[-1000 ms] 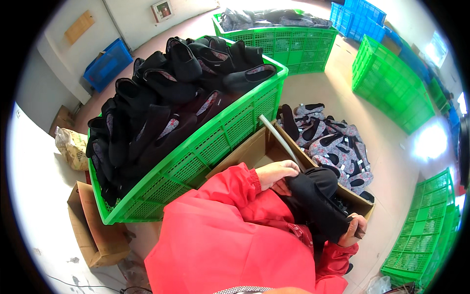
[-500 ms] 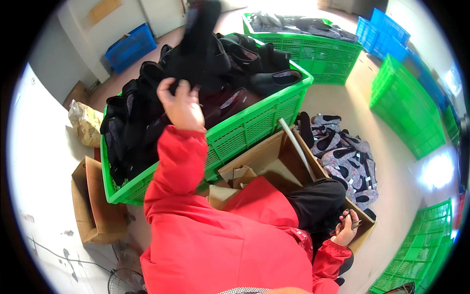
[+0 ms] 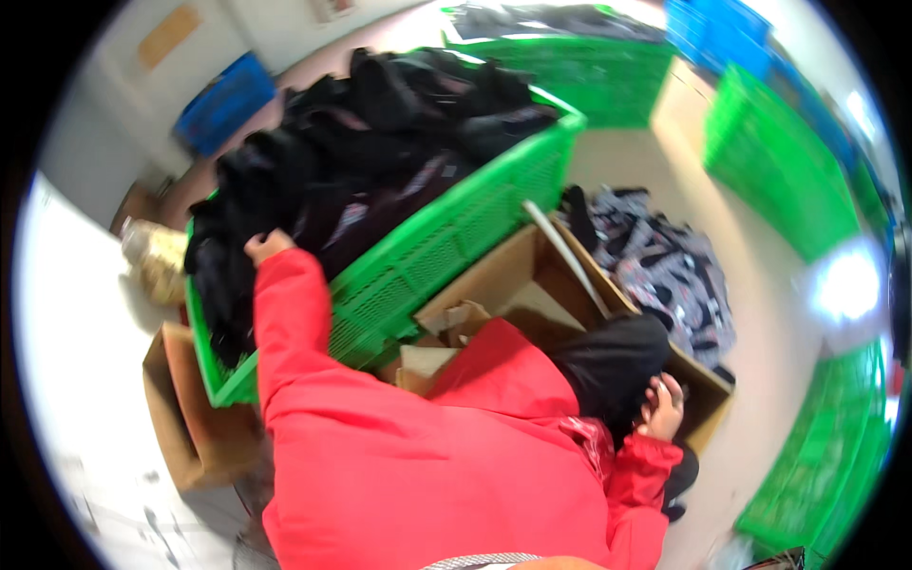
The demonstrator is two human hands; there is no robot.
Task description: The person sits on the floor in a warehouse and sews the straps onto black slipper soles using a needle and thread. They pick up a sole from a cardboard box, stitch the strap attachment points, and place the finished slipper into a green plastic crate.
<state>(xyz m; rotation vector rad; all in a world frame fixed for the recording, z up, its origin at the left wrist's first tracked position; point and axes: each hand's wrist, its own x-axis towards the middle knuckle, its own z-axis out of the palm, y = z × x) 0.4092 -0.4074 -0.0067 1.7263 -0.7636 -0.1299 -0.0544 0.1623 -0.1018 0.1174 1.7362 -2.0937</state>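
A long green plastic crate point(image 3: 456, 223) is heaped with black shoes point(image 3: 370, 142). My left hand point(image 3: 273, 245) is at the near left part of the heap, its fingers closed on a black shoe, though blur hides the exact hold. Low on the right, beside my black-trousered knee, my right hand point(image 3: 662, 408) is curled closed. It holds what looks like small scissors; the blades hardly show now and were clearer a moment earlier.
An open cardboard box point(image 3: 518, 275) with a white rod point(image 3: 567, 256) stands before me. Patterned insoles point(image 3: 665, 275) lie heaped on the floor to its right. Another carton point(image 3: 190, 408) is at left. Green crates point(image 3: 779, 166) and blue crates point(image 3: 717, 33) line the right and back.
My left hand has moved from above the heap's middle down and left, onto shoes. The black shoe blurred in the air beyond it is no longer up there. My view has shifted slightly.
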